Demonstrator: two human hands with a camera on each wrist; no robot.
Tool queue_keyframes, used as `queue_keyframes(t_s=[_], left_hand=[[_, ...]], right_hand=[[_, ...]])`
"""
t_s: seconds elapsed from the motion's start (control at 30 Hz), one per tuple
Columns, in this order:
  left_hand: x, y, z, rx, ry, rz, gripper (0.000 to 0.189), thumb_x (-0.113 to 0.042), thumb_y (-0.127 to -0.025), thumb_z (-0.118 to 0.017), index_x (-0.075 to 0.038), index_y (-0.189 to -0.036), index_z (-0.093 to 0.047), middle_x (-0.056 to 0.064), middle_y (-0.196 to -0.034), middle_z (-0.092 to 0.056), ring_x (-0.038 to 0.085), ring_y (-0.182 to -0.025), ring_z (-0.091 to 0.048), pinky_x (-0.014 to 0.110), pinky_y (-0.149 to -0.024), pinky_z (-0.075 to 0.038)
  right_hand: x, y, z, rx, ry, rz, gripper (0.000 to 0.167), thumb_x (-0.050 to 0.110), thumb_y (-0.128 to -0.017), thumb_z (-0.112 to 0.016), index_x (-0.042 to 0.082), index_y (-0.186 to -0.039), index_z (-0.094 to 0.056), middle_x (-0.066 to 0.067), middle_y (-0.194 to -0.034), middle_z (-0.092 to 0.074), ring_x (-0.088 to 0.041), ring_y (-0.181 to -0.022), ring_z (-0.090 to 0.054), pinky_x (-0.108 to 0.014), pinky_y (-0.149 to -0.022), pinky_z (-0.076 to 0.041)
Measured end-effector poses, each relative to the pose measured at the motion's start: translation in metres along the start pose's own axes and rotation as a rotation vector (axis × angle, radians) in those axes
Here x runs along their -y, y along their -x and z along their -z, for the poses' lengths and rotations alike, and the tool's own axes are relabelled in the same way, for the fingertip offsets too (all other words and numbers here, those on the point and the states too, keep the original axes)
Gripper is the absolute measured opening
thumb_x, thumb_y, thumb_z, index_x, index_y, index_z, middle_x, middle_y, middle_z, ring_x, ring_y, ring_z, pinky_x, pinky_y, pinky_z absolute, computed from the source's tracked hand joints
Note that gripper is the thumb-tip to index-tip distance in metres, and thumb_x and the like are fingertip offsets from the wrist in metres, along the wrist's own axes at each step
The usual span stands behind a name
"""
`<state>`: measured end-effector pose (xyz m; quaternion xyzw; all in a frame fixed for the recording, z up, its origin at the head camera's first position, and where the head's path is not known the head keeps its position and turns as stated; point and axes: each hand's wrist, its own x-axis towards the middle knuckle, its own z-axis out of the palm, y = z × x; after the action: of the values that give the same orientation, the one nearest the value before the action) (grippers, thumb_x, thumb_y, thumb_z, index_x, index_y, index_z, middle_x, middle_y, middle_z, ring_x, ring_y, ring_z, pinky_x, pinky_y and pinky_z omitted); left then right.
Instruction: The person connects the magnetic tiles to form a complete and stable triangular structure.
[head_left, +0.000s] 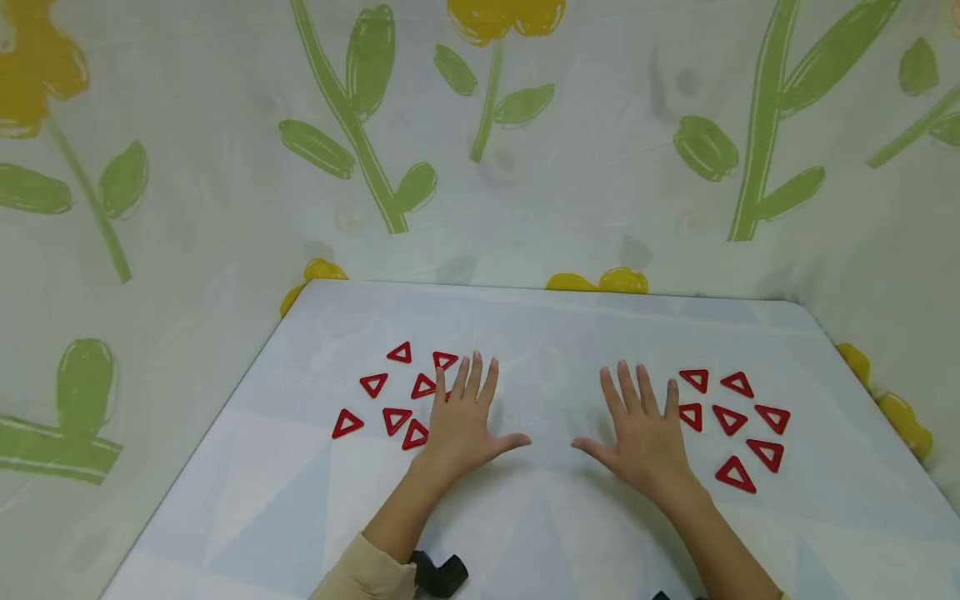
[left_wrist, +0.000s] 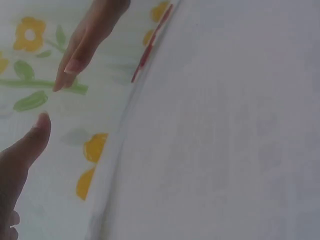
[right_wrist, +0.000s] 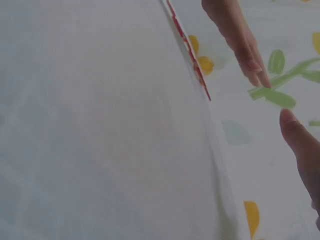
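In the head view my left hand [head_left: 461, 425] is held over the table with its fingers spread and straight, and nothing is in it. Several red triangle frames [head_left: 396, 420] lie to its left, a few partly hidden behind its fingers. My right hand [head_left: 647, 433] is likewise spread out, palm down, holding nothing. A second scatter of red triangle frames [head_left: 729, 420] lies to its right. Both thumbs point toward each other across a gap. The left wrist view has my left thumb [left_wrist: 30, 145] at its edge; the right wrist view has my right thumb [right_wrist: 297, 145].
The white table [head_left: 555, 517] has pale blue triangle patterns. Behind it hangs a pale cloth [head_left: 577, 208] printed with green stems and yellow flowers. A black device [head_left: 440, 575] is at my left wrist, and part of another black object shows near my right forearm.
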<state>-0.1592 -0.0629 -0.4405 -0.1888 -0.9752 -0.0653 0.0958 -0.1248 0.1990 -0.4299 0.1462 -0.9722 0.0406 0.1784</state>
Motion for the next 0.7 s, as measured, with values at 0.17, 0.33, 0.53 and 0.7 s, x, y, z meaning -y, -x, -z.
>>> queue_keyframes(t_s=[0.17, 0.33, 0.53, 0.7], left_hand=[[0.009, 0.001, 0.002, 0.003, 0.096, 0.036, 0.113, -0.078, -0.072, -0.055, -0.013, -0.153, -0.011, 0.014, -0.157, -0.014, 0.030, -0.145, -0.015, 0.053, -0.113, -0.007], [0.017, -0.001, 0.003, -0.009, 0.195, 0.020, 0.115, -0.066, -0.070, -0.069, -0.007, -0.152, -0.014, 0.018, -0.156, -0.017, 0.029, -0.144, -0.016, 0.049, -0.114, -0.015], [0.024, 0.000, 0.000, -0.010, 0.340, 0.039, 0.115, -0.052, -0.068, -0.079, -0.003, -0.151, -0.016, 0.021, -0.155, -0.019, 0.032, -0.144, -0.018, 0.049, -0.113, -0.017], [0.031, 0.002, -0.003, 0.005, 0.445, 0.080, 0.115, -0.044, -0.068, -0.082, -0.002, -0.151, -0.013, 0.019, -0.156, -0.017, 0.032, -0.144, -0.016, 0.049, -0.112, -0.018]], right_hand=[[-0.005, 0.000, 0.003, 0.003, 0.006, -0.031, 0.102, 0.076, -0.077, -0.048, 0.007, -0.149, -0.025, -0.021, -0.152, -0.027, -0.038, -0.142, -0.017, -0.064, -0.108, -0.002], [-0.014, 0.001, 0.005, -0.014, -0.008, -0.054, 0.101, 0.074, -0.080, -0.047, 0.006, -0.150, -0.022, -0.021, -0.152, -0.026, -0.037, -0.142, -0.016, -0.062, -0.109, 0.002], [-0.022, 0.004, 0.004, -0.025, -0.026, -0.091, 0.103, 0.073, -0.079, -0.049, 0.005, -0.150, -0.020, -0.021, -0.152, -0.025, -0.038, -0.142, -0.016, -0.059, -0.110, 0.008], [-0.026, 0.007, 0.001, -0.038, -0.053, -0.121, 0.102, 0.069, -0.078, -0.056, 0.004, -0.150, -0.022, -0.022, -0.150, -0.029, -0.040, -0.140, -0.022, -0.063, -0.109, 0.002]])
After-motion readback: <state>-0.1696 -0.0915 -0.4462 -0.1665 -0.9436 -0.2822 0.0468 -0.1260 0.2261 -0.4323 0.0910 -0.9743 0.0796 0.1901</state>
